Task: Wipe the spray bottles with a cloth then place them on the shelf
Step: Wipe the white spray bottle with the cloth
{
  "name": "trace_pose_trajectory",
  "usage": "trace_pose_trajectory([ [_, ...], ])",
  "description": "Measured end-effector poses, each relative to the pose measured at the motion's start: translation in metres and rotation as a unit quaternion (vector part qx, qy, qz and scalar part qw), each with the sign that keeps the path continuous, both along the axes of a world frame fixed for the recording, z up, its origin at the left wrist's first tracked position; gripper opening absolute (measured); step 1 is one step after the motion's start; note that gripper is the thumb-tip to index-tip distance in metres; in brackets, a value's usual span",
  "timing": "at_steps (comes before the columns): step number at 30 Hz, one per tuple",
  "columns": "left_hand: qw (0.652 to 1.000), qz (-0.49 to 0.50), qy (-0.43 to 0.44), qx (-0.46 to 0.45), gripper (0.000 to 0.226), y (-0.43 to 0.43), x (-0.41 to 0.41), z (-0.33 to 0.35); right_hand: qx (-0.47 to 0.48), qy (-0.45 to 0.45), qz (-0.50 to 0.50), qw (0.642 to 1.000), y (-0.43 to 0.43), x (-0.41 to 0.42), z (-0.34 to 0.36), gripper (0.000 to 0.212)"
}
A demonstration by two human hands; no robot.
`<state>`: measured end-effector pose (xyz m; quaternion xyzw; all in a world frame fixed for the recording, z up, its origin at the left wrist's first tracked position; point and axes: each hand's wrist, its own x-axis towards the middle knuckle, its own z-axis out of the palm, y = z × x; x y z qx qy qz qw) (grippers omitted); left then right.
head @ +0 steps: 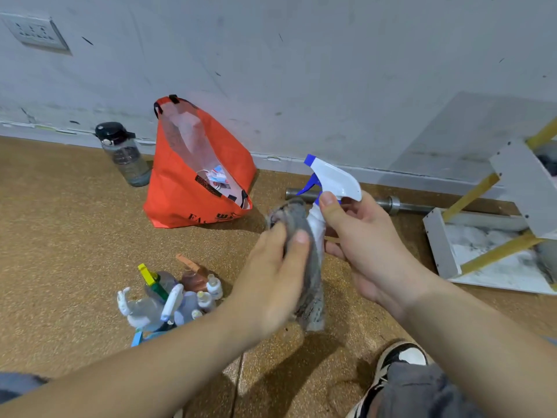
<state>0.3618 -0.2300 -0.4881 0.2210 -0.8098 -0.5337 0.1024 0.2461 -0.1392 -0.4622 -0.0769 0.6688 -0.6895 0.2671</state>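
Being pinched at neck by right hand [370, 245]: spray bottle [334, 179] | being clutched by left hand [271, 276]: cloth [297, 214] | risk: bottle being twisted loose by rubbing

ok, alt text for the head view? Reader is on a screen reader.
A person's left hand holds a grey cloth against a white spray bottle with a blue trigger, which the right hand grips below the sprayer. On the brown floor are an orange bag, a water bottle, a cluster of bottles and, at right, a white shelf.
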Motion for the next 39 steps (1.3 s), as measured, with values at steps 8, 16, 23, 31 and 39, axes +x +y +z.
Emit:
trace_pose_trajectory([
  [8,0.976,0.053,-0.018,0.209,0.04,-0.021,-0.004,-0.011,-0.002,0.026,0.025,0.999,0.002,0.009,0.003,0.013],
  [16,0.997,-0.013,0.062,-0.055,0.03,-0.011,-0.002,-0.007,-0.006,0.001,0.035,0.999,0.0,0.014,0.004,0.019],
  [23,0.87,0.096,-0.132,0.465,0.064,-0.019,0.003,-0.016,-0.017,-0.049,-0.041,0.998,0.005,-0.005,0.009,0.025],
  [31,0.894,0.171,-0.137,0.392,0.038,-0.017,0.002,-0.018,-0.01,-0.041,-0.071,0.997,0.005,-0.009,0.008,0.024],
  [39,0.98,0.177,-0.053,0.072,0.036,-0.04,0.008,-0.021,0.022,-0.009,-0.096,0.995,0.008,-0.022,0.013,0.019],
])
